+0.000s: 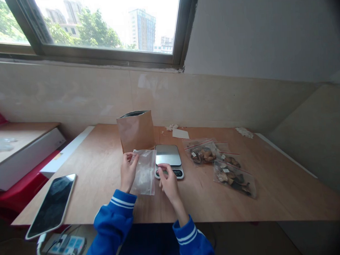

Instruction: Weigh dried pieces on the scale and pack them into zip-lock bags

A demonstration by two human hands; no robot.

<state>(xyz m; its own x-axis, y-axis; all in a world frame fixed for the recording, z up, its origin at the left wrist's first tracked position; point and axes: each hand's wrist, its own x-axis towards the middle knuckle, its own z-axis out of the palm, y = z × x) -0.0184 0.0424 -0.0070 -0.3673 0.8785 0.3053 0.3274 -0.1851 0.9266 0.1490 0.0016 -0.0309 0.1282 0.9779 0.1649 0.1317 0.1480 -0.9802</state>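
Note:
My left hand (128,171) pinches the upper left edge of a clear zip bag (144,175), which looks flat with nothing visible inside. Just right of the bag, my right hand (168,179) hovers over the front of a kitchen scale (168,156), fingers curled and thumb near the index finger. Whether anything sits between those fingertips is too small to make out. Bare metal shows on the scale's plate, and my right fingers partly cover its control panel. Behind the left hand stands a brown paper pouch (136,132), upright with its top open.
Several clear bags of dried brown pieces (233,179) lie to the right. A white card (180,134) and crumpled scraps (245,132) are near the wall. At left, a phone (52,204) overhangs the table edge, its cable running to a power strip (65,244).

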